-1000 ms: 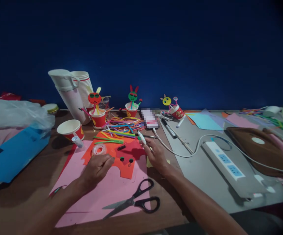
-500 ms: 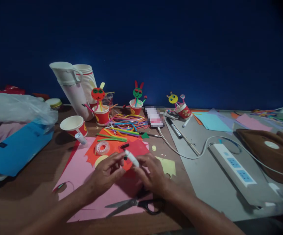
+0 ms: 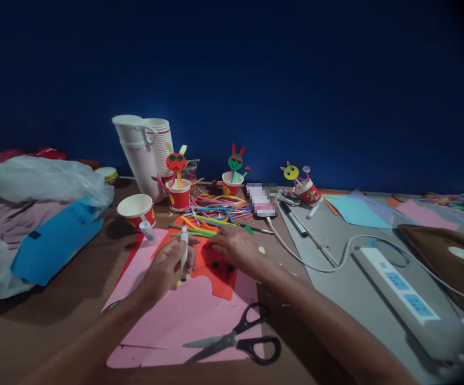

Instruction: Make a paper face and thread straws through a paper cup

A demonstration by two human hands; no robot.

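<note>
- While left hand [image 3: 162,270] grips white marker [image 3: 184,254] near-upright at orange sheet [image 3: 224,286], right hand [image 3: 236,248] bends over it; can't tell if holding anything;
- black-handled scissors [image 3: 229,340] open, partly on pink sheet [image 3: 163,326];
- green pipe cleaners [image 3: 200,233] beyond

Between the left forearm [image 3: 107,321] and the open scissors [image 3: 227,341], the pink paper [image 3: 163,331] leaves a low, flat way in from the near edge. The scissors block its near right part. Bare brown tabletop [image 3: 51,326] opens further left, up to the blue sheet [image 3: 58,243]. Beyond, the tilted flask [image 3: 141,166] and cup stack [image 3: 162,144] form a tall barrier. Rightward, the looping white cable [image 3: 320,271] and power strip [image 3: 400,294] obstruct low passage.
</note>
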